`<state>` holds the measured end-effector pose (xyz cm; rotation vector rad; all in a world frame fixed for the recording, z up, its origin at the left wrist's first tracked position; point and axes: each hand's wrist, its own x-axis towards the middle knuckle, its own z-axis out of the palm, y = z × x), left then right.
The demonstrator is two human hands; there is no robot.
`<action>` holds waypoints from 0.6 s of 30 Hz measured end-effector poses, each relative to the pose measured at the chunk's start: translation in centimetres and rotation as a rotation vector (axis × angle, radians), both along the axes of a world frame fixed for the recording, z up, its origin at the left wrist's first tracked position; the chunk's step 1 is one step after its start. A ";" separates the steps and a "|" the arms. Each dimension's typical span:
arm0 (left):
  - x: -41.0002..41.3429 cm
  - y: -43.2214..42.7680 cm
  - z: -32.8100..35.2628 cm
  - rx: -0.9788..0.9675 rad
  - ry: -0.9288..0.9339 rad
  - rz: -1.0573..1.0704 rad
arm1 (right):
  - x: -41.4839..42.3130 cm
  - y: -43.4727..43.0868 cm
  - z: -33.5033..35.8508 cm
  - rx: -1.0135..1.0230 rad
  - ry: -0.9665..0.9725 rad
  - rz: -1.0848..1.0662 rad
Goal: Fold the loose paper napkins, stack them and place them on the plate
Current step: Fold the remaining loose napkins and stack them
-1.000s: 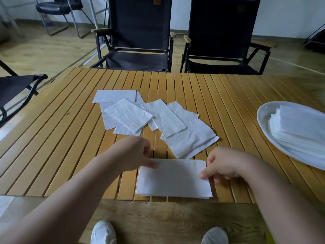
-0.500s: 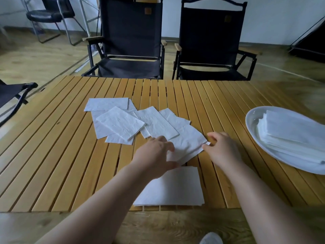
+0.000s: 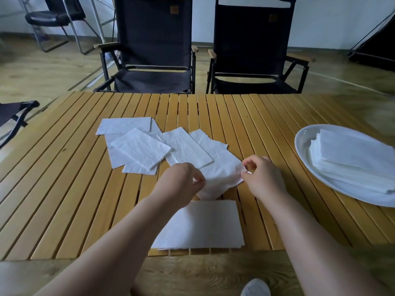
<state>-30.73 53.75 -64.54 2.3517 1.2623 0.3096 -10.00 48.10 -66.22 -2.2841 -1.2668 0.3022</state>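
Note:
Several loose white napkins (image 3: 139, 148) lie scattered on the middle of the slatted wooden table (image 3: 64, 189). The nearest loose napkin (image 3: 222, 176) is pinched at its left edge by my left hand (image 3: 181, 184) and at its right corner by my right hand (image 3: 263, 178), and it is slightly lifted. A folded napkin (image 3: 203, 227) lies flat at the table's near edge, just below my hands. At the right, a white plate (image 3: 303, 144) carries a stack of folded napkins (image 3: 352, 159).
Two black folding chairs (image 3: 154, 50) stand behind the table's far edge. A third chair's arm (image 3: 15, 112) shows at the left. Bare slats lie between the loose napkins and the plate. My shoe (image 3: 255, 288) shows below the table edge.
Both hands left the folded napkin at the near edge, moved forward and took hold of the nearest loose napkin by its two sides.

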 end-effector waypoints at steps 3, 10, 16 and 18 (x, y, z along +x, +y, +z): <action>-0.6 0.2 0.1 -0.006 -0.053 0.030 | -0.1 0.0 0.2 0.000 0.030 0.025; -2.1 0.6 0.6 -0.014 -0.082 0.061 | -0.4 0.0 0.7 0.135 0.053 0.089; -2.9 1.1 0.4 -0.062 -0.088 0.066 | -1.0 0.1 1.5 0.264 0.069 0.165; -2.8 1.1 0.4 -0.063 -0.085 0.060 | -1.1 0.1 1.8 0.292 0.070 0.173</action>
